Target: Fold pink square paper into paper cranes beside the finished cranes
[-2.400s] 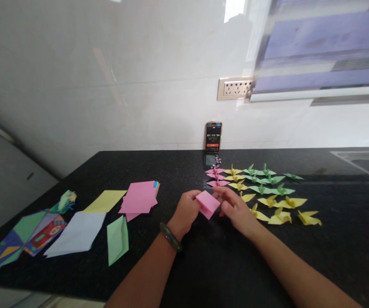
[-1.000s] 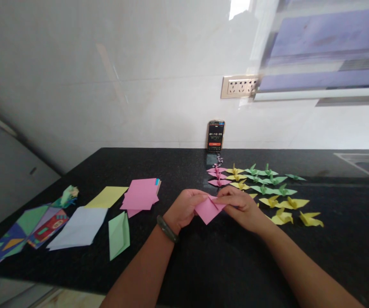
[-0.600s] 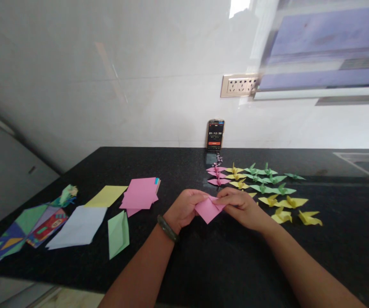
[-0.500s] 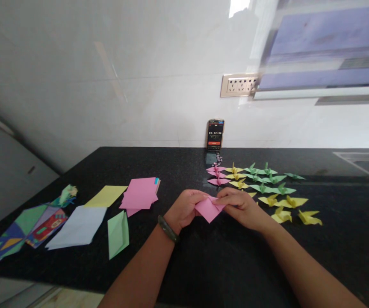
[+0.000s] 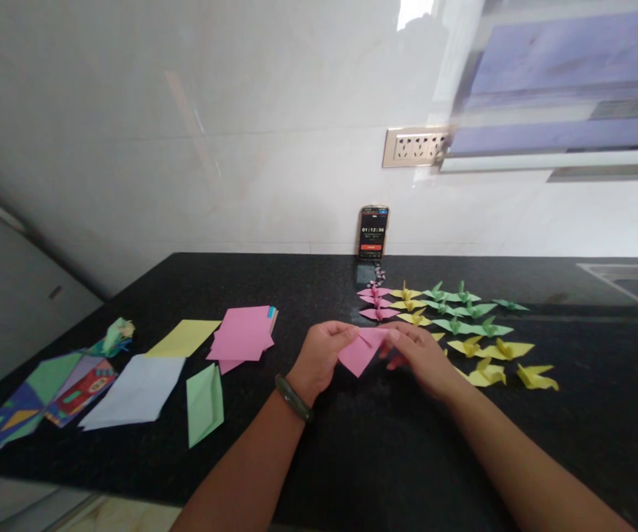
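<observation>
A piece of pink origami paper (image 5: 361, 353), folded to a downward-pointing shape, is stretched between my two hands above the dark countertop. My left hand (image 5: 321, 357) pinches its left edge, thumb on top. At the upper right corner my right hand (image 5: 415, 353) grips the paper between thumb and fingers. Just behind the hands lie pink paper cranes (image 5: 377, 314). Beyond my right hand are yellow paper cranes (image 5: 504, 348) and green paper cranes (image 5: 488, 326) in rows.
Left on the countertop (image 5: 274, 281) are stacked pink sheets (image 5: 238, 334), a folded green paper (image 5: 205, 405), white sheets (image 5: 135, 391), a yellow sheet (image 5: 184, 338) and a colourful packet (image 5: 83, 391). A phone (image 5: 372, 233) with a timer leans by the wall, under a socket (image 5: 415, 148).
The pink paper has tilted and turned slightly, its lower point moving up and left. My right hand has shifted its grip to the paper's upper right corner, with its lower fingers lifted away.
</observation>
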### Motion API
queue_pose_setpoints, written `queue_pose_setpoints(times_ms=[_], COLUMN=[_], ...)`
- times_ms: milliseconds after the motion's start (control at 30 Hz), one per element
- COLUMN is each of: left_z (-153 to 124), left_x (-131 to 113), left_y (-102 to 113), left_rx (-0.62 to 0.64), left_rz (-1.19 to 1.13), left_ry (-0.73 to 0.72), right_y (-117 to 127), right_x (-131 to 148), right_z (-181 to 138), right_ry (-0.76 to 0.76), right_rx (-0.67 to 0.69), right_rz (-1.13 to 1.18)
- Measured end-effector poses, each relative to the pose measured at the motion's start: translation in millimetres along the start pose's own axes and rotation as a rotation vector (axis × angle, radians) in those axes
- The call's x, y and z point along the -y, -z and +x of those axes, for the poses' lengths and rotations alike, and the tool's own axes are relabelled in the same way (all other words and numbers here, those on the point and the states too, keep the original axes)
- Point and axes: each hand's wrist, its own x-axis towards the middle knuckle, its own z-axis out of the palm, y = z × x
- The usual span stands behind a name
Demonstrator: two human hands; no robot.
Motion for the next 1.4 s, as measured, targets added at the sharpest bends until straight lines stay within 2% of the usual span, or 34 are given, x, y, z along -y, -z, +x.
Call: queue_pose_setpoints(times_ms=[200, 467, 700, 800, 967, 1233, 1400], left_z=[0.6, 0.2, 2.8, 1.6, -1.8, -1.1, -0.8], left_x=[4.5, 4.9, 3.6, 2.6, 1.8, 7.3, 5.6], left_y=[-0.6, 0.2, 0.0, -1.0, -2.6, -4.0, -3.9], left_rx=[0.008, 0.105, 0.104, 0.102, 0.004, -0.028, 0.038], left_rz=[0.023, 0.112, 0.004, 0.090, 0.290, 0.249, 0.251], left_ry=[-0.006, 0.051, 0.126, 0.066, -0.021, -0.060, -0.077], right_y=[-6.0, -4.9, -1.6, -1.5, -2.1, -3.3, -0.3], right_x=[-7.8, -8.2, -7.9, -7.4, -7.0, -4.8, -5.9], right_z=[2.6, 3.6, 3.7, 3.5, 1.8, 0.8, 2.2], right_ry=[-0.116, -0.111, -0.106, -0.091, -0.038, -0.039, -0.005], right_rx=[-0.044, -0.037, -0.030, -0.018, 0.040, 0.051, 0.062], right_rz=[0.074, 0.070, 0.021, -0.009, -0.072, -0.086, -0.091])
